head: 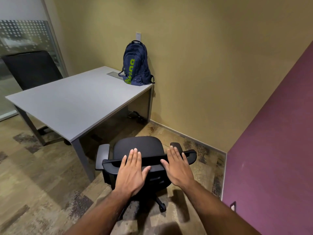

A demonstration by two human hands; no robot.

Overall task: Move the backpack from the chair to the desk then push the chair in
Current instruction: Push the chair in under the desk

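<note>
A navy backpack [136, 64] with green lettering stands upright on the far right corner of the grey desk [71, 106], leaning against the olive wall. A black office chair [140, 146] with armrests stands on the floor off the desk's near right corner, its seat bare. My left hand [132, 172] lies flat with spread fingers over the top edge of the chair's backrest. My right hand [177, 165] rests flat on the same backrest edge, farther right. Neither hand is curled around anything.
A second black chair [32, 68] stands behind the desk's far left side by a frosted glass partition [25, 34]. A purple wall [274, 150] closes the right side. Cables [137, 116] lie under the desk near the wall. Patterned carpet [42, 184] covers the floor.
</note>
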